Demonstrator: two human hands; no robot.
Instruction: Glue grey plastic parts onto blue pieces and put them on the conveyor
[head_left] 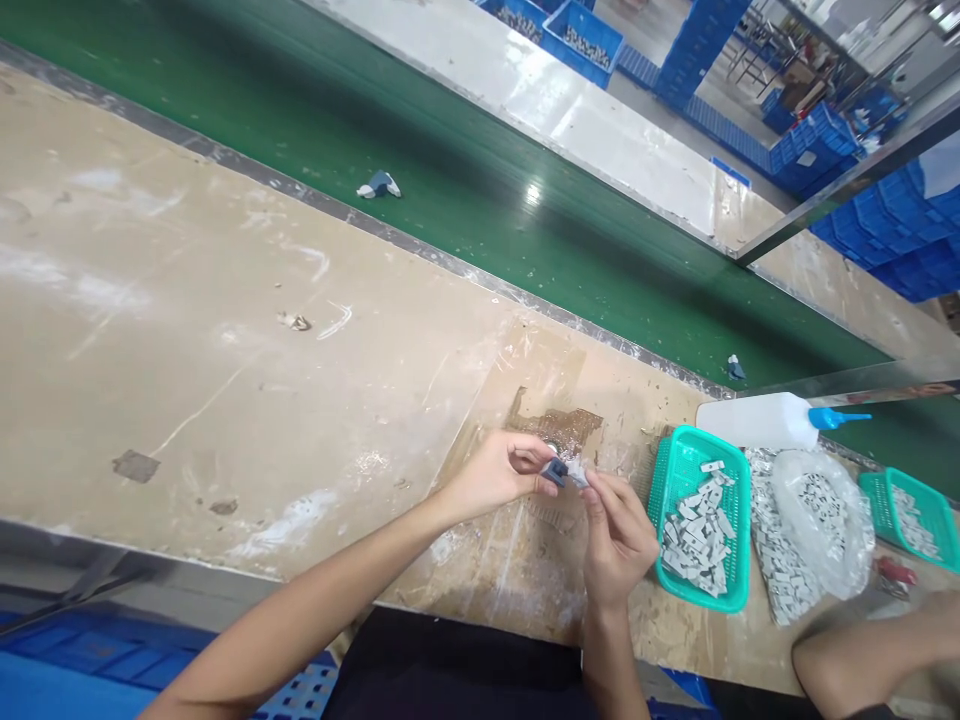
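Two hands meet over the desk (225, 380), each pinching one small part.

Left hand (491, 470) holds a small dark blue piece (556, 471) between thumb and fingers, and right hand (619, 535) pinches a small pale grey piece (578, 473) with its fingertips; the two pieces touch each other, just above a brown stained patch of the desk. Near the right hand stands a green basket (739, 520) full of grey pieces, and beside it lies a clear bag (821, 520) with more of them. A white bottle (757, 420) with a blue tip lies behind the basket. Another person's arm (870, 650) rests at the lower right. On the green belt (450, 180) lie two small blue pieces, well apart.
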